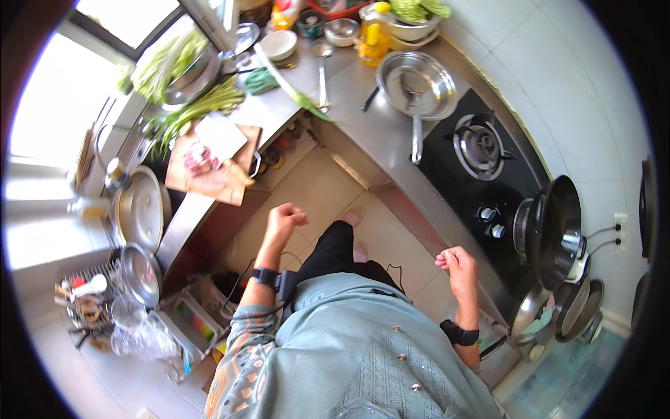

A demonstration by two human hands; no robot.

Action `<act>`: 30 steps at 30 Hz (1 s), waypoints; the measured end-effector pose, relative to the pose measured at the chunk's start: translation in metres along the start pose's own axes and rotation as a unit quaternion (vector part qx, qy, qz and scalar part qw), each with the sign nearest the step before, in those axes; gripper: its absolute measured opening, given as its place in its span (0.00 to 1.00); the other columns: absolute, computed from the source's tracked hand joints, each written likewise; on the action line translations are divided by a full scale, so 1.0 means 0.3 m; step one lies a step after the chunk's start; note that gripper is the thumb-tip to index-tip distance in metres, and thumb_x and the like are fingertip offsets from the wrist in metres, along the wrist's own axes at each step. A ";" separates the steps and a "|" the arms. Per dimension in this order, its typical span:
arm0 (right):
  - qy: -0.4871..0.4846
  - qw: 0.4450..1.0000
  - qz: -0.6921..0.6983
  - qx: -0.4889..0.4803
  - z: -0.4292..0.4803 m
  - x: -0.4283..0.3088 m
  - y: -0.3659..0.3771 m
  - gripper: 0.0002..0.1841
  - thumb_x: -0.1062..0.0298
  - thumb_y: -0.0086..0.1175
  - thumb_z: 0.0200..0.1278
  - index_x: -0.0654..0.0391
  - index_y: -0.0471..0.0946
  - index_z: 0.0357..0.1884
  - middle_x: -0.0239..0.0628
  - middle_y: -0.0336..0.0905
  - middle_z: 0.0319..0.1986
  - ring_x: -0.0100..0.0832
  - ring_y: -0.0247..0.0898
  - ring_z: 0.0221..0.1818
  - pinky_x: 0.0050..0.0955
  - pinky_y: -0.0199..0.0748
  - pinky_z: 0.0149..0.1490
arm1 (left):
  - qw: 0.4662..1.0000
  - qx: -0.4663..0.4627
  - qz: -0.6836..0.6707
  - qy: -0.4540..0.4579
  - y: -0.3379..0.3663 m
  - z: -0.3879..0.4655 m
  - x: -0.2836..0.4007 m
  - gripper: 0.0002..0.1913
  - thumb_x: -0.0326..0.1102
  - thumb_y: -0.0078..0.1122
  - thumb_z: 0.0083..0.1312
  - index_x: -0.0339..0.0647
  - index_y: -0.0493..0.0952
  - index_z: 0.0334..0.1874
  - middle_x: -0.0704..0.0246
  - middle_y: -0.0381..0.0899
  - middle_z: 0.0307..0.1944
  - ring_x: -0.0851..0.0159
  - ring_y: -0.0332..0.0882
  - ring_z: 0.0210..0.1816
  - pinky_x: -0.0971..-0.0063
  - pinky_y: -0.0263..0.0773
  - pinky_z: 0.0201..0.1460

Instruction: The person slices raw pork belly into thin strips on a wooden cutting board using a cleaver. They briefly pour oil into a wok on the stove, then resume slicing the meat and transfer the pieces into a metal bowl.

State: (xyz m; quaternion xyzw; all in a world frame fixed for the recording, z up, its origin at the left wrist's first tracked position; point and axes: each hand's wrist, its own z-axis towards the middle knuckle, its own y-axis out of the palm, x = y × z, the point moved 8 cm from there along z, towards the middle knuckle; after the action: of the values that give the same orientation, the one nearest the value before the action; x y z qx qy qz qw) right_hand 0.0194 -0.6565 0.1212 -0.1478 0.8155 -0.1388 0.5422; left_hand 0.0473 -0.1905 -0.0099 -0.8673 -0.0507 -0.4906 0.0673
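Note:
My left hand (283,224), loosely curled, holds nothing that shows and hangs over the floor, right of the wooden cutting board (230,194). Pieces of pink raw meat (200,158) lie on that board, beside the broad blade of a cleaver (222,137) and a piece of ginger (238,173). Near the edge of the stove-side counter is my right hand (457,264), its fingers bent, with nothing visible in it. Farther off, a steel basin (390,73) with a slotted metal ladle (417,131) stands on the counter by the gas stove (434,157).
Green stalks (209,105) lie behind the board, near a bowl of leafy greens (183,78). A long scallion (285,84) overhangs the counter's inner corner. A black wok (560,235) rests at the stove's right end. Steel pans (141,209) and a dish rack (86,304) stand at left.

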 end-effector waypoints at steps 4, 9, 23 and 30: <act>-0.007 0.996 -0.002 -0.093 0.058 -0.076 0.218 0.13 0.67 0.58 0.76 0.66 0.78 0.33 0.38 0.84 0.26 0.26 0.83 0.31 0.26 0.81 0.37 | 0.982 0.180 -0.053 0.012 -0.470 -0.268 -0.068 0.05 0.26 0.68 0.62 0.38 0.80 0.30 0.64 0.86 0.28 0.69 0.84 0.29 0.76 0.77 0.37; -0.121 0.967 -0.083 -0.206 0.137 -0.322 0.663 0.10 0.65 0.62 0.72 0.60 0.79 0.34 0.36 0.83 0.24 0.25 0.81 0.30 0.29 0.78 0.36 | 0.944 0.303 -0.117 0.067 -0.785 -0.373 -0.101 0.12 0.27 0.71 0.66 0.42 0.75 0.27 0.71 0.83 0.26 0.73 0.80 0.27 0.80 0.75 0.36; -0.332 0.840 -0.385 -0.192 0.435 -0.759 1.852 0.36 0.62 0.68 0.64 0.54 0.66 0.72 0.52 0.72 0.59 0.55 0.73 0.60 0.49 0.76 0.60 | 0.833 0.343 0.342 0.270 -1.091 0.139 0.251 0.20 0.23 0.70 0.55 0.42 0.84 0.52 0.59 0.80 0.55 0.50 0.78 0.55 0.59 0.74 0.61; -0.202 0.846 -0.454 -0.194 0.546 -0.735 1.952 0.43 0.64 0.69 0.60 0.53 0.60 0.76 0.58 0.71 0.57 0.60 0.76 0.57 0.51 0.78 0.59 | 0.824 0.273 0.436 0.237 -1.034 0.301 0.265 0.16 0.25 0.69 0.55 0.43 0.83 0.47 0.60 0.78 0.53 0.49 0.76 0.55 0.55 0.74 0.57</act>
State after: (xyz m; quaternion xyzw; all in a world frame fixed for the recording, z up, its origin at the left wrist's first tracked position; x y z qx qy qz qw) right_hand 0.1992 -0.0435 0.0195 -0.6284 0.5401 -0.1759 0.5315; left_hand 0.1164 0.1319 0.0330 -0.6021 0.2188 -0.5668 0.5179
